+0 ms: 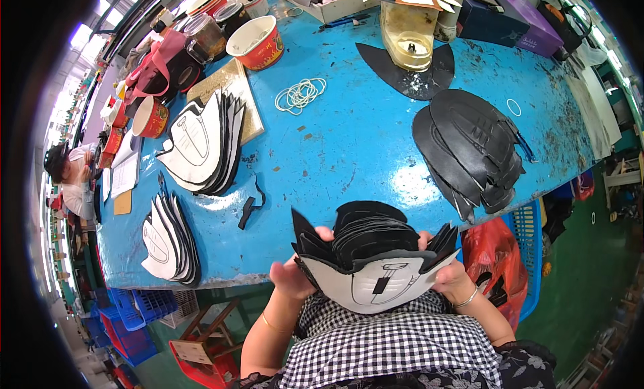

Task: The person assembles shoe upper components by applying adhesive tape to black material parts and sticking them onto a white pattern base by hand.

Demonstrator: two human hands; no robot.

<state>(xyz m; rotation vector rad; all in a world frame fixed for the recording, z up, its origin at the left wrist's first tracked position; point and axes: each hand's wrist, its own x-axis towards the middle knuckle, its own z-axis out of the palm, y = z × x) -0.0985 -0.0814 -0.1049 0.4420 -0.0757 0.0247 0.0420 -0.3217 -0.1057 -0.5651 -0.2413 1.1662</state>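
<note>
Holding: both hands (288,278) (454,282) | curved, layered, white-faced stack (376,255) | glossy blue table (342,161)

The head camera is worn on the person's own head and looks down, over the checked apron (392,352), toward the left hand (290,276) and the right hand (453,279), which are quite near to it. Beyond them, the blue table (349,154) extends farther away, to the upper part. The view is very wide, of fisheye kind: the table's front edge bends, and the corners are black.
</note>
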